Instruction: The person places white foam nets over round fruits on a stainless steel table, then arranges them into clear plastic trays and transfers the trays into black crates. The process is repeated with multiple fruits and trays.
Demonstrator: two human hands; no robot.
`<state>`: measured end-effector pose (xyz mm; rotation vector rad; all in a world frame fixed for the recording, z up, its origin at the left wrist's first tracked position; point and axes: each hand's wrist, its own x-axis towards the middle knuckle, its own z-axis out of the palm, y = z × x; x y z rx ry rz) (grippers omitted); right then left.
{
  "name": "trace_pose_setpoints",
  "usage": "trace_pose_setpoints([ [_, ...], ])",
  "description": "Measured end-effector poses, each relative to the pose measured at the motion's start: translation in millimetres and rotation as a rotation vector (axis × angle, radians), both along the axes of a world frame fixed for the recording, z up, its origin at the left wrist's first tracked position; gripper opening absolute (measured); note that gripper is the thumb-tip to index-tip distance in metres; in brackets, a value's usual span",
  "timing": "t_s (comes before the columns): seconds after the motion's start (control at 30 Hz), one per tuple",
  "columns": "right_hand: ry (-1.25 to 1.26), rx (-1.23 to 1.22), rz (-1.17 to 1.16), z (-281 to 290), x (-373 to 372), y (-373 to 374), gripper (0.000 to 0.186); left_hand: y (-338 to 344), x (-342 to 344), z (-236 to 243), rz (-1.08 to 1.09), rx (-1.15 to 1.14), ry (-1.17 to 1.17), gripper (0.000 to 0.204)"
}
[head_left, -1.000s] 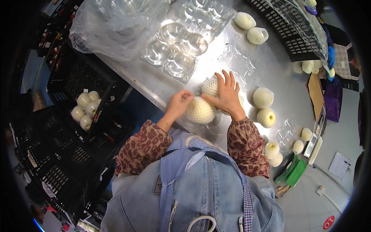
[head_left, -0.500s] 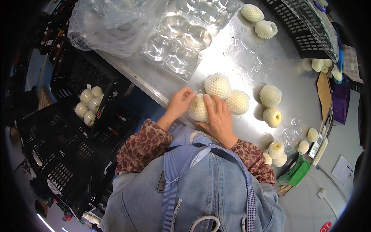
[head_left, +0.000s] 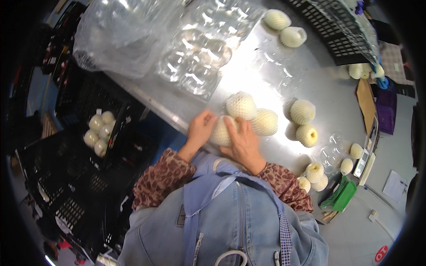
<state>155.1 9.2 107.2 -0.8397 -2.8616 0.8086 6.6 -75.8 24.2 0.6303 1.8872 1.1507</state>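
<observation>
Both hands cup one pale fruit in a white foam net (head_left: 220, 133) at the near edge of the steel table (head_left: 284, 66). My left hand (head_left: 200, 129) presses its left side. My right hand (head_left: 239, 141) lies over its top and right side. Two more netted fruits touch it: one just behind (head_left: 241, 105) and one to the right (head_left: 265, 122). The fruit under my hands is mostly hidden by my fingers.
Clear plastic clamshell trays (head_left: 195, 66) and a clear plastic bag (head_left: 120, 35) lie at the far left of the table. More netted fruits (head_left: 303, 111) sit to the right, and others (head_left: 284, 26) far back. A black crate with fruits (head_left: 100, 133) stands below left. A green tool (head_left: 341, 195) lies at right.
My right hand has drawn a netted fruit from farther out toward the table's near edge, and now both hands close around one fruit there. The view has shifted slightly.
</observation>
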Motion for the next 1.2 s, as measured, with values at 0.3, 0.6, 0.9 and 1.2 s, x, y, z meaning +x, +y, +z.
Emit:
trace_pose_setpoints([
  [0.3,0.292,0.148,-0.172,23.9,8.8,143.6,0.081,-7.5,-11.6,-5.8,0.000,0.042,-0.187,0.012],
  [0.6,0.262,0.203,-0.704,-58.8,-35.0,370.7,0.109,-9.4,-18.7,-7.6,-0.017,0.047,-0.371,0.011],
  [0.9,0.481,-0.251,-0.808,-42.9,-42.6,380.4,0.105,-3.5,-29.3,43.1,-0.245,-0.136,0.030,0.018],
  [1.2,0.429,0.022,0.022,91.8,-2.5,182.7,0.106,49.1,-14.4,136.3,-0.165,0.368,-0.294,0.069],
])
